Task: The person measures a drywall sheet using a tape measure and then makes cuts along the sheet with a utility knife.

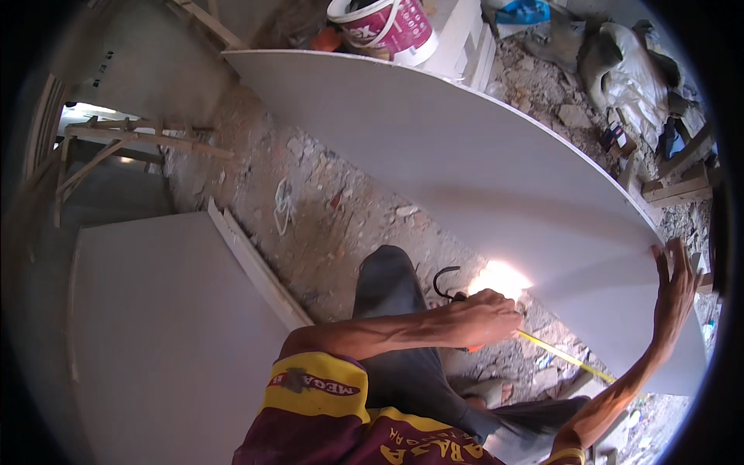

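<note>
My left hand (pixel 487 319) is closed round a tape measure, mostly hidden by the fingers; a bit of orange casing (pixel 474 348) and a dark strap loop (pixel 443 284) show. From it the yellow tape blade (pixel 566 356) runs down to the right, toward the lower edge of a large grey board (pixel 480 186). That board stands tilted on its long edge in front of me. At its right end my right hand (pixel 676 291) grips the upper edge, some fingers on the near face and others over the edge.
Another grey board (pixel 178 325) lies to my left, with a pale strip (pixel 260 267) along its side. Rubble (pixel 310 201) covers the floor between the boards. Behind the standing board are a white and magenta bucket (pixel 395 31) and plastic sacks (pixel 632 74). A wooden trestle (pixel 97 167) stands at far left.
</note>
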Tool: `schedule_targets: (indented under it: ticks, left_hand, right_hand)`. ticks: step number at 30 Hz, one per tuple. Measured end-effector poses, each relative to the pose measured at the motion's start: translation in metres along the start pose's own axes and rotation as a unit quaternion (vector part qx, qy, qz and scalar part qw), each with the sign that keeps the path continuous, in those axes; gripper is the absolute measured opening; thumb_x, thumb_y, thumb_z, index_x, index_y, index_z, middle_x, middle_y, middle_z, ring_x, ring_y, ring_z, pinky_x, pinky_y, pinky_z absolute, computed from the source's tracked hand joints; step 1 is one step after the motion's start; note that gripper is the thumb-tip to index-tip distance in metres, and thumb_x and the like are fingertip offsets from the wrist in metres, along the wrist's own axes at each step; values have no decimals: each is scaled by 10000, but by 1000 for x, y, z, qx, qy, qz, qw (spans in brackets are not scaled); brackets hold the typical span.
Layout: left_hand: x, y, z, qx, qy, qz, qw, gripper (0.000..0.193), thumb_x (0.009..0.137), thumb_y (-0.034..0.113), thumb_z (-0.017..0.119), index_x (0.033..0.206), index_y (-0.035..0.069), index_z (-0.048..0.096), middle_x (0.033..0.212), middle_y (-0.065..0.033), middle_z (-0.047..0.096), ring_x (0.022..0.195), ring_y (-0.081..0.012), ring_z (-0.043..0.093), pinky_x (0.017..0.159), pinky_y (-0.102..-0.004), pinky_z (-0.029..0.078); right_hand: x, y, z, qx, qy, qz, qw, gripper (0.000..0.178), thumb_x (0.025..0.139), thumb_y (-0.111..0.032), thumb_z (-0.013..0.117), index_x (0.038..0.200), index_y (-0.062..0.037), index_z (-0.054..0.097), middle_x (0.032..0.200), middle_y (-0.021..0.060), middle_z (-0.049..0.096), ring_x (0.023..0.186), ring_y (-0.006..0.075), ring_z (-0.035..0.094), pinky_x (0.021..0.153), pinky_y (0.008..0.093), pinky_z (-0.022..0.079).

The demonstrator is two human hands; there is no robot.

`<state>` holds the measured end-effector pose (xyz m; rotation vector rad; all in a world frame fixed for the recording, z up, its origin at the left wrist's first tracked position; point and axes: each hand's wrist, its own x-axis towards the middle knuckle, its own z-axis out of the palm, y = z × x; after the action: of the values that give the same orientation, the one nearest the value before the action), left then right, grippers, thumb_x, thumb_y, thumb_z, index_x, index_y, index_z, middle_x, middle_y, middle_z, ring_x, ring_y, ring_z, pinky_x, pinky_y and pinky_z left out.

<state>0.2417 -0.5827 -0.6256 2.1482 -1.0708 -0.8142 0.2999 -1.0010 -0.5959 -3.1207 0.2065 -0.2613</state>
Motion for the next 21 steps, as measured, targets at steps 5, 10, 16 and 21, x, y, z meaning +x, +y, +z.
schedule_targets:
  ticks: [5,10,16,21]
  left_hand:
    - [-60,-3,-39,111,223,19,968,184,1049,191,694,1175,57,693,829,-33,638,598,-146,594,589,-240,557]
    - [-121,-22,-165,-20,147,-181,972,462,969,80,757,1382,149,562,702,-51,677,538,-171,634,453,-300,568]
    - [-145,-69,-292,172,237,-90,952,686,960,81,760,1569,146,451,1145,-156,690,737,-272,733,659,-392,661]
    - [-143,-101,-373,224,184,-163,943,843,906,84,805,1639,134,393,1499,-159,555,934,-360,759,714,-456,667]
  right_hand:
    - [22,17,-25,123,-177,25,976,596,965,-230,842,1445,44,621,1372,239,706,1256,359,689,1068,449,549]
    - [23,-8,-32,152,-268,-53,950,588,899,-112,864,1410,51,624,1350,251,709,1266,403,682,1103,480,531]
    - [14,-13,-59,274,-413,93,864,354,919,63,754,1248,22,629,1159,243,733,1045,403,701,963,482,538]
    - [-9,2,-55,195,-418,14,887,384,975,-82,749,1332,54,704,1022,240,780,924,331,752,853,438,571]
